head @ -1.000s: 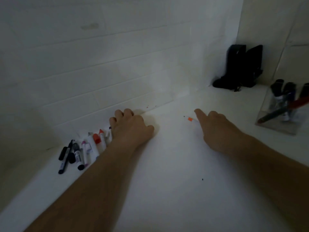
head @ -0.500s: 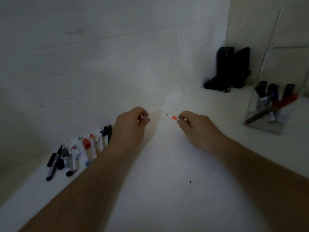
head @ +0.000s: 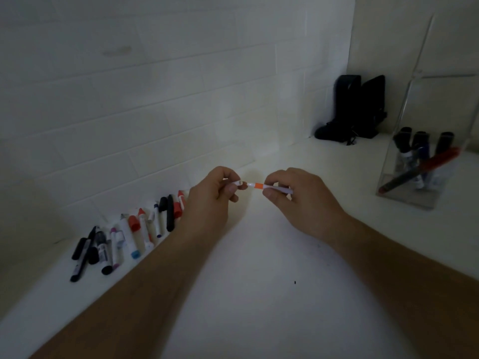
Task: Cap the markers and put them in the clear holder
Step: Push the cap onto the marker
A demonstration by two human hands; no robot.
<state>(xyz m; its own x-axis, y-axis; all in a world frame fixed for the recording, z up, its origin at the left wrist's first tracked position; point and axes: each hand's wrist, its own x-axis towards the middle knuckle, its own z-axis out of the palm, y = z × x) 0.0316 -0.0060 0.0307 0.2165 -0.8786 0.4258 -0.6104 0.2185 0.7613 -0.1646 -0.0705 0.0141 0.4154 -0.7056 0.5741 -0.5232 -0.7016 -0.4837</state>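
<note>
The scene is dim, and I cannot read any label on the loose markers (head: 124, 237) that lie in a row on the white counter (head: 246, 294) along the tiled wall (head: 155, 99) at my left; the far end of that row is hidden behind the left hand (head: 210, 200). I cannot tell which of these markers are capped. The tip of the marker (head: 261, 186) in my hands is too small to make out; I see only a white barrel with an orange band, its rear part covered by the right hand (head: 300, 200). The left hand holds a small white cap (head: 237, 183) pinched between thumb and forefinger, fingers curled, with the cap's open end facing the marker tip, close to it but not yet on. The right hand pinches the marker barrel between thumb and fingers and holds it roughly level, pointing left toward the cap. Both forearms enter from the lower edge, which cuts them off, and converge above the counter. The clear holder (head: 414, 200) stands well apart at the right, its right side cut off by the frame edge, with several dark-capped markers upright in it and one red one leaning. A dark object (head: 355, 110) sits in the back corner; I cannot identify it
</note>
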